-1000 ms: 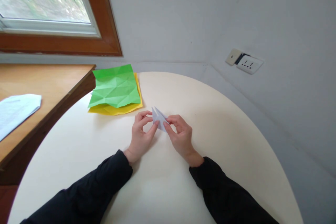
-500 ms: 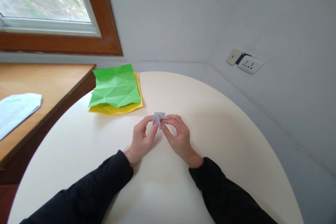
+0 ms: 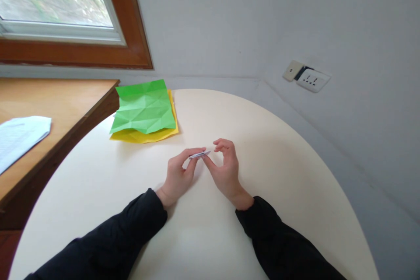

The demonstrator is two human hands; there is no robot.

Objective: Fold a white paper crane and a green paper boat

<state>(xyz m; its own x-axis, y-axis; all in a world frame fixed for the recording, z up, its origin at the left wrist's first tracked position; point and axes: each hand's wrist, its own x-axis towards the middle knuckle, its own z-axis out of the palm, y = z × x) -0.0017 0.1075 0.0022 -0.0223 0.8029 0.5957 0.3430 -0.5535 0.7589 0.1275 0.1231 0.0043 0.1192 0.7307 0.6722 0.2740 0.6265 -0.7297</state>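
A small folded piece of white paper (image 3: 199, 155), seen nearly edge-on, is pinched between the thumb and fingers of my left hand (image 3: 179, 173). It looks thin and flat. My right hand (image 3: 226, 170) is just to its right, with the thumb tip at the paper's right end and the fingers lifted away from the thumb, apart from the paper. Both hands are over the middle of the white round table (image 3: 203, 236).
A creased green paper sheet (image 3: 144, 107) lies on yellow paper (image 3: 144, 138) at the table's back left. Beyond the left edge stands a wooden desk (image 3: 72, 96) with a white paper (image 3: 24, 135) on it. A wall socket (image 3: 313, 79) is at right.
The folded paper was standing spread with flaps up between both hands; now it is flat and edge-on. My right fingers have lifted off it, while my left hand keeps its hold.
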